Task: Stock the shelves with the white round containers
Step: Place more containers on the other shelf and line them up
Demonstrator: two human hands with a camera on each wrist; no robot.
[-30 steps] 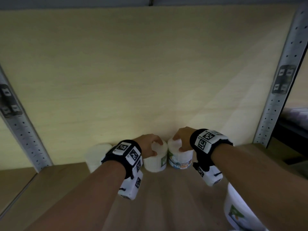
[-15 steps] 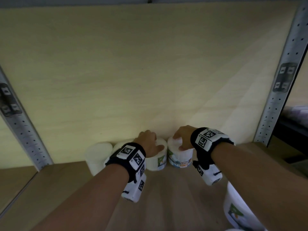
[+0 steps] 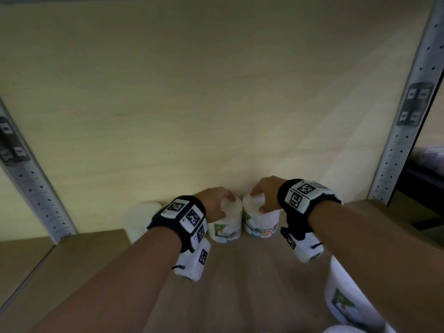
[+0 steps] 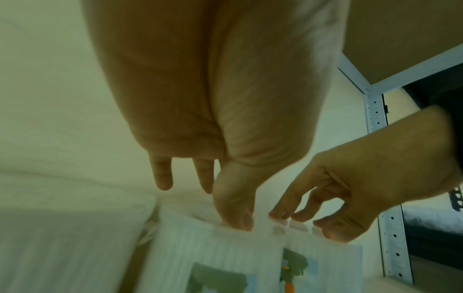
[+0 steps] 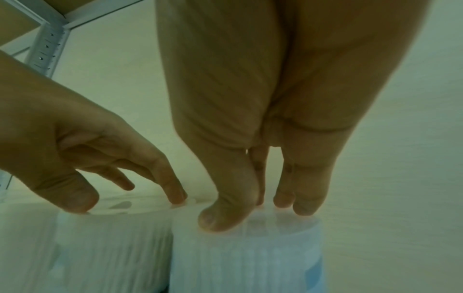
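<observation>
Two white round containers stand side by side at the back of the wooden shelf [image 3: 252, 284]. My left hand [image 3: 224, 207] grips the top of the left container [image 3: 225, 227], thumb on its front rim and fingers over the lid. My right hand [image 3: 258, 203] grips the lid of the right container [image 3: 263, 224], whose label reads "cotton buds". In the right wrist view my right thumb and fingers [image 5: 300, 206] press on that container [image 5: 245, 257], beside the left container [image 5: 107, 247]. A third white container [image 3: 139, 219] stands further left against the back.
A pale back panel [image 3: 216, 104] closes the shelf behind the containers. Perforated metal uprights stand at the left [image 3: 28, 183] and right [image 3: 406, 121]. Another labelled white container [image 3: 346, 301] stands near the front right, under my right forearm.
The left container has turned under my left hand, its label now facing the front. The right container's label has also swung round to the right. Both hands stay on the lids.
</observation>
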